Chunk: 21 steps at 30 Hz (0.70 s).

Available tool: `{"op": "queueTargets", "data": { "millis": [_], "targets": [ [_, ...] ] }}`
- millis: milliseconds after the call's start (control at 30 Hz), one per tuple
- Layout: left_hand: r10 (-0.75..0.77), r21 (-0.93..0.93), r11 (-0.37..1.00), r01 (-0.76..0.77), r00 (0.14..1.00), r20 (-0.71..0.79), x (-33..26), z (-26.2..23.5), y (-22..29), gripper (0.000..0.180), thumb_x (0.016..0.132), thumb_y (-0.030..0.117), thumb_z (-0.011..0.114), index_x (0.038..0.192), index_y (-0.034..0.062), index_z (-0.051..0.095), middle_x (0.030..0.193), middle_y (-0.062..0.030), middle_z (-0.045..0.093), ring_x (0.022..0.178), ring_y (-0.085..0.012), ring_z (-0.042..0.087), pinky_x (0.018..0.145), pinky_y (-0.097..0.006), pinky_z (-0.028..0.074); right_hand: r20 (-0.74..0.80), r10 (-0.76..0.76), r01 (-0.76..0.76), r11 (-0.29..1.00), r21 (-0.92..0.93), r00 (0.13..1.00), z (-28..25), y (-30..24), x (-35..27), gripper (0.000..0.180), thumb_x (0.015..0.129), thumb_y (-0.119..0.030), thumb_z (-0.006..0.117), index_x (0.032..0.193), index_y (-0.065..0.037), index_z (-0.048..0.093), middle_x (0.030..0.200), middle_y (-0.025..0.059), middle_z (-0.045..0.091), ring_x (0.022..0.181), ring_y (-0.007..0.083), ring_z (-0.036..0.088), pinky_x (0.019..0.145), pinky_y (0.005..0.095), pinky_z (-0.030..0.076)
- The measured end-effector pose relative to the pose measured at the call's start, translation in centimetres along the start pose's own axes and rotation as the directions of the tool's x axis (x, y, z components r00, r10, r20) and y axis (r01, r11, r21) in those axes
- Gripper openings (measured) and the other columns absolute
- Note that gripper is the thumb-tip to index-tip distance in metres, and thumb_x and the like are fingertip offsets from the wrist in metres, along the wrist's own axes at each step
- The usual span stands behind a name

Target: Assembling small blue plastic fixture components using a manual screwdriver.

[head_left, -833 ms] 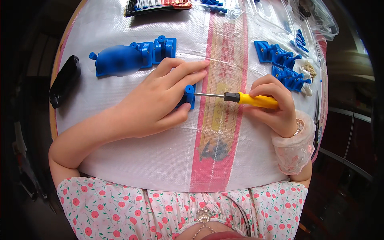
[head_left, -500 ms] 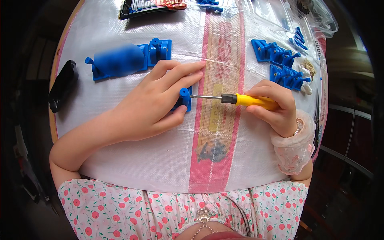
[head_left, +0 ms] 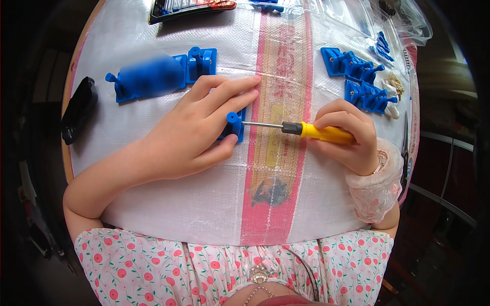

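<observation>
While pressed flat to the cloth, small blue plastic part point(head_left: 234, 125): pinned under the left hand point(head_left: 189, 132), fingers spread long over it and thumb tucked against its near edge. Right hand point(head_left: 347, 137): curled shut around the yellow handle of a screwdriver point(head_left: 316, 131), shaft level, tip meeting the round peg on the part's right side. Step in hand, by judgement: driving or seating a screw in that part. Next move, by judgement: calls for a steady hold from the left hand and the tip kept square in the head; screw itself too small to make out. Beyond the left hand: larger blue assembly point(head_left: 153, 76), partly blurred; black oblong object point(head_left: 79, 109) near the table's left edge. Beyond the right hand: cluster of loose blue parts point(head_left: 362, 81). Far edge: dark tray point(head_left: 189, 6), clear plastic bags point(head_left: 403, 20). Surface: white woven cloth point(head_left: 168, 204) with a pink stripe, laid over a round table point(head_left: 71, 81). Room: dark, little to tell.
</observation>
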<state>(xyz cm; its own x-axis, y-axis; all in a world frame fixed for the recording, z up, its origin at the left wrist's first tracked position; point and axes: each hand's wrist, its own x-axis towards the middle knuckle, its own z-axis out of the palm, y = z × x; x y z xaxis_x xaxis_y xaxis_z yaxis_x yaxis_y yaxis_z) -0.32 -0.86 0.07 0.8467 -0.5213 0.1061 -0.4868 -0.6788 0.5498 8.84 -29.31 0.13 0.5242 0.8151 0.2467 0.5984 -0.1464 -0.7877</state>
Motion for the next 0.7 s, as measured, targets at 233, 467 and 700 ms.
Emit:
{"op": "queueTargets", "data": {
  "millis": [233, 467, 700],
  "targets": [
    [-0.006, -0.020, 1.000, 0.006, 1.000, 0.003, -0.02, -0.06, 0.01, 0.069, 0.073, 0.002, 0.057, 0.140, 0.0047, 0.040, 0.149, -0.0116, 0.036, 0.127, -0.0341, 0.037, 0.111, -0.043, 0.031, 0.011, 0.068, -0.069, 0.996, 0.052, 0.998, -0.49, 0.02, -0.07, 0.028, 0.073, -0.006, 0.080, 0.097, 0.002, 0.067, 0.090, 0.0116, 0.067, 0.080, 0.0206, 0.066, 0.069, 0.0263, 0.050],
    [-0.008, -0.018, 1.000, 0.008, 1.000, 0.004, 0.02, 0.03, -0.05, 0.068, 0.073, 0.002, 0.056, 0.139, 0.0047, 0.041, 0.149, -0.0114, 0.036, 0.128, -0.0334, 0.037, 0.111, -0.043, 0.031, -0.008, 0.014, -0.013, 0.997, 0.075, 1.000, -0.18, 0.05, 0.22, 0.033, 0.071, -0.002, 0.079, 0.101, -0.001, 0.065, 0.094, 0.0093, 0.064, 0.079, 0.0172, 0.062, 0.069, 0.0252, 0.048],
    [-0.012, -0.026, 1.000, 0.012, 1.000, 0.004, 0.03, 0.00, -0.04, 0.069, 0.072, 0.001, 0.056, 0.139, 0.0048, 0.040, 0.149, -0.0115, 0.036, 0.127, -0.0339, 0.037, 0.111, -0.043, 0.031, 0.021, 0.128, -0.130, 0.978, 0.164, 0.992, -0.57, 0.07, 0.03, 0.024, 0.074, -0.002, 0.077, 0.095, 0.000, 0.066, 0.094, 0.0084, 0.063, 0.079, 0.0146, 0.061, 0.068, 0.0233, 0.047]
  ]
}}
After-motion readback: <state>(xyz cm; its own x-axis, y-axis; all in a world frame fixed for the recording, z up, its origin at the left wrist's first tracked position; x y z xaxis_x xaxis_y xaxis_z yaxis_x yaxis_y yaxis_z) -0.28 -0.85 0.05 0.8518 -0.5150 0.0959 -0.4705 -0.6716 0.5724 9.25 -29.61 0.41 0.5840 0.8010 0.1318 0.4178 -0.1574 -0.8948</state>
